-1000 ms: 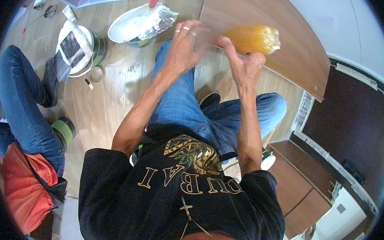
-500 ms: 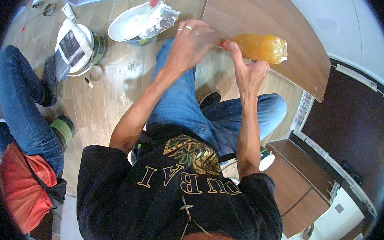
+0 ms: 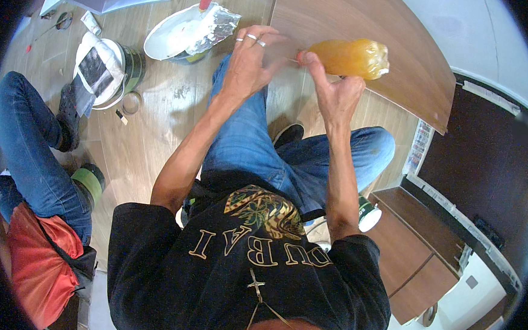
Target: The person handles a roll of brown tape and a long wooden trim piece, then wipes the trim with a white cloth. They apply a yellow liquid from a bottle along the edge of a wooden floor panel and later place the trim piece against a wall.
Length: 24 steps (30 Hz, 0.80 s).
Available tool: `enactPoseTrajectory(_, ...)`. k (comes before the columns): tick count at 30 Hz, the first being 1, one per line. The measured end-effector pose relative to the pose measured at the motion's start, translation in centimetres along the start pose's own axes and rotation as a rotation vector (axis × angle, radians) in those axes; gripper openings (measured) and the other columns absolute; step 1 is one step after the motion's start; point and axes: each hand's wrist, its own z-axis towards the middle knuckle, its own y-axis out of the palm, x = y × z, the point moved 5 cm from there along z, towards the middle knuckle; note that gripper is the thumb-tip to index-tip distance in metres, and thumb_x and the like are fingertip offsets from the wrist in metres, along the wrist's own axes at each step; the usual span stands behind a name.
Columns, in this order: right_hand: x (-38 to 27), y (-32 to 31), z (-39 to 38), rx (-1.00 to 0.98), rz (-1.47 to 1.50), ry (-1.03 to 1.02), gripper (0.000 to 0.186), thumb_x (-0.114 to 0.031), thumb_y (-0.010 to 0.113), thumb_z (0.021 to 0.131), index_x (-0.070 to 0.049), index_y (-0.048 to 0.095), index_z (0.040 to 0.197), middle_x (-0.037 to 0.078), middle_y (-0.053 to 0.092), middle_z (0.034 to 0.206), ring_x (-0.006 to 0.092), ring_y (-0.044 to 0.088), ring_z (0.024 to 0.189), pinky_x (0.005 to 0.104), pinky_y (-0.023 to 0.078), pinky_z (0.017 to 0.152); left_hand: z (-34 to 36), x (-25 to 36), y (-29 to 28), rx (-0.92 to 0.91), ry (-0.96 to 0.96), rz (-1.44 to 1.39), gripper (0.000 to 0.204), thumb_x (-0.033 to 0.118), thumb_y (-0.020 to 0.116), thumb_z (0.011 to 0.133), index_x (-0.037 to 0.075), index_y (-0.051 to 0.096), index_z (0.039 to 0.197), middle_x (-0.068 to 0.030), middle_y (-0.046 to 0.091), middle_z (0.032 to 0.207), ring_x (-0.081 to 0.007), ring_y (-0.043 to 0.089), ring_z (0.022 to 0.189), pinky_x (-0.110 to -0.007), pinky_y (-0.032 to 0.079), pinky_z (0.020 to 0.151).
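Note:
A clear plastic bottle of yellow-orange liquid [image 3: 349, 58] with a red cap lies almost level in my right hand [image 3: 339, 96]. The thumb of that hand presses near the neck, and its fingers wrap round the underside. The cap end points left, toward my left hand [image 3: 250, 58], which wears rings. That hand is apart from the cap, its fingers and thumb spread and partly smeared by motion. Between cap and palm there is a faint blur that I cannot make out. Just left of it is a white basin [image 3: 157, 38] of white paste, with a wide red-handled spatula [image 3: 217, 28] across it.
A brown wood-look panel [image 3: 402, 73] stands just beyond the bottle. Left on the wooden floor are a bucket [image 3: 134, 66] with a cloth and sanding pad on top, and a tape roll [image 3: 132, 102]. Another person's bent leg [image 3: 32, 145] is at far left.
Both hands and the bottle have shifted slightly left and up in the picture. My right hand keeps its hold on the bottle, and my left fingers stay spread near the cap.

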Motion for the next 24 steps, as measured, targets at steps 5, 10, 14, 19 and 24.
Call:
enactPoseTrajectory(5,0.7,-0.8,-0.3,-0.003,-0.052,-0.01,0.027,-0.024,0.081,0.085,0.0,0.075,0.094,0.01,0.076,0.092,0.0184,0.071,0.084,0.0314,0.054,0.078,0.0,0.5,0.2,-0.015,0.019,0.04,0.042,0.012,0.082,0.076,0.01,0.068,0.116,-0.0115,0.062,0.123,-0.034,0.054,0.118,-0.045,0.043,0.103)
enactPoseTrajectory(10,5.3,-3.1,0.7,0.134,0.193,0.147,0.043,-0.03,0.077,0.091,0.004,0.063,0.112,0.011,0.07,0.101,0.0199,0.07,0.091,0.0328,0.057,0.078,-0.1,0.9,-0.3,-0.053,-0.003,0.113,0.04,0.014,0.08,0.078,0.01,0.067,0.116,-0.0131,0.06,0.125,-0.0352,0.053,0.118,-0.047,0.043,0.103)
enactPoseTrajectory(14,8.8,-4.7,0.4,0.305,0.724,0.411,0.046,-0.033,0.076,0.091,-0.004,0.057,0.122,0.011,0.068,0.112,0.0216,0.07,0.093,0.0345,0.06,0.076,0.4,1.2,-0.5,-0.063,0.037,0.192,0.046,0.017,0.081,0.075,0.011,0.067,0.118,-0.0104,0.06,0.123,-0.0342,0.051,0.12,-0.048,0.041,0.103)
enactPoseTrajectory(19,16.5,-7.5,-1.5,0.447,0.821,0.363,0.033,-0.037,0.069,0.095,-0.015,0.058,0.117,0.008,0.068,0.11,0.0222,0.067,0.102,0.0404,0.057,0.086,1.4,3.3,0.7,-0.093,0.17,0.28,0.055,0.027,0.084,0.073,0.014,0.067,0.124,-0.0124,0.06,0.127,-0.0338,0.051,0.122,-0.05,0.038,0.105)
enactPoseTrajectory(24,15.2,-8.2,-1.8,0.426,1.949,0.384,0.029,-0.038,0.074,0.091,-0.016,0.061,0.106,0.005,0.066,0.093,0.0214,0.064,0.079,0.0375,0.057,0.067,1.6,4.2,3.3,-0.203,0.364,0.338,0.057,0.035,0.081,0.08,0.009,0.067,0.128,-0.0168,0.064,0.127,-0.0343,0.058,0.118,-0.049,0.041,0.105)
